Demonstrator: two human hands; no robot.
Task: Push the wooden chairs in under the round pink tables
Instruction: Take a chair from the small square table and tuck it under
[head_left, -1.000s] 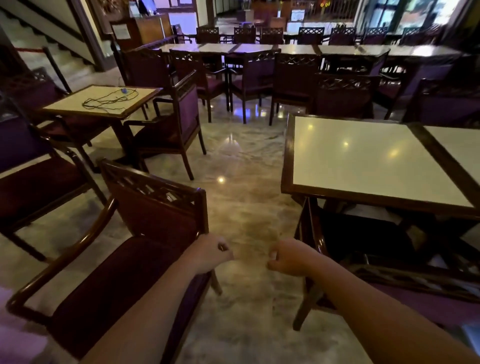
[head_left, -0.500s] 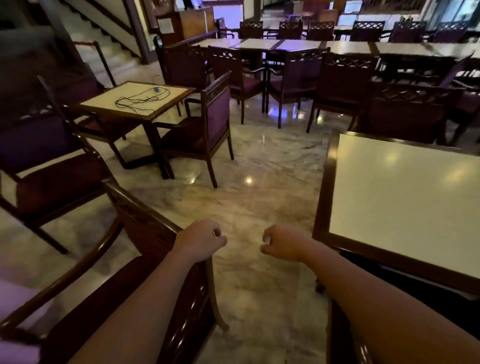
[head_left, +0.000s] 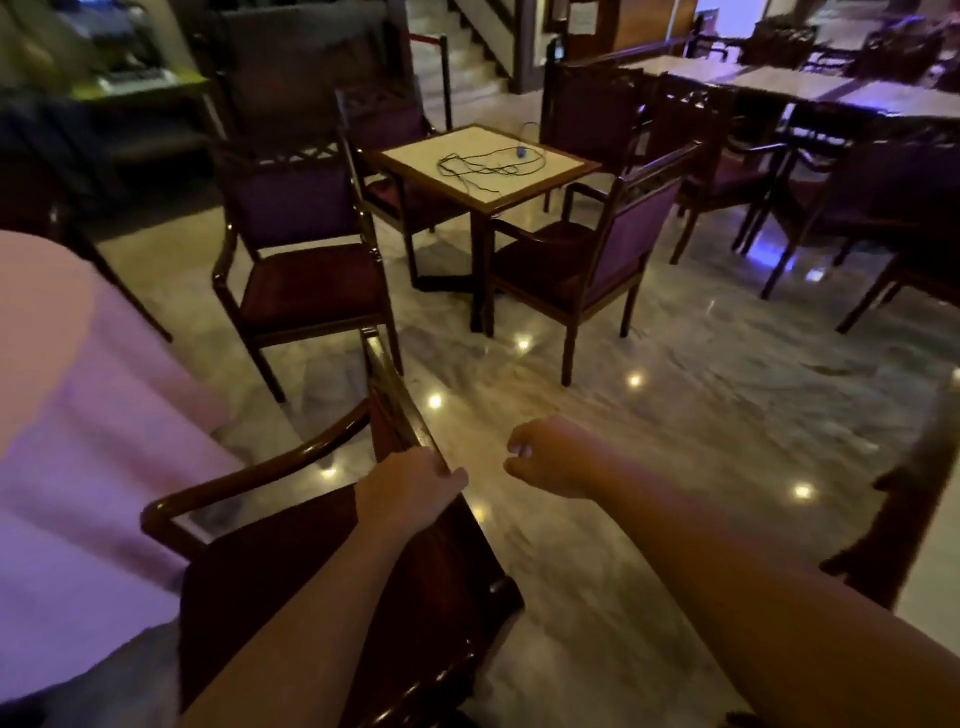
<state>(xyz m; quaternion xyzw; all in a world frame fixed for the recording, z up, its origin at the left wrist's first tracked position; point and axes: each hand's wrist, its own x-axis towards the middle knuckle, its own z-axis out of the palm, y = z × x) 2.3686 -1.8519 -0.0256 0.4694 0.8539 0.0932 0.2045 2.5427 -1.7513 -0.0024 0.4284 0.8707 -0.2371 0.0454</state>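
**Left hand taking the chair back beside the pink table**

Nearest the camera, the left hand (head_left: 410, 491) is now gripping the top rail of the wooden armchair (head_left: 332, 561), fingers curled over the dark wood; half a second ago it was hovering as a loose fist just above the rail. The right hand (head_left: 550, 457) is hanging free over the marble floor (head_left: 701, 415), fingers curled narrow into a loose fist and holding nothing. The view has been swinging left, so the round pink table (head_left: 78, 467) is now filling the left edge, and the armchair's curved arm is sitting just beside its cloth. That suggests the push is about to begin, with the seat facing the table.

Farther off, a second armchair (head_left: 301, 260) is standing near the pink table's far edge, turned partly away and not tucked in. Beyond it, a small square table (head_left: 558, 165) is carrying a tangled cable (head_left: 488, 163).

The pink table is cut off by the frame, so its base and full outline are not showing. The gripped chair's legs are hidden, the frame is blurring with motion, and the dim light is swallowing detail in the back of the room.
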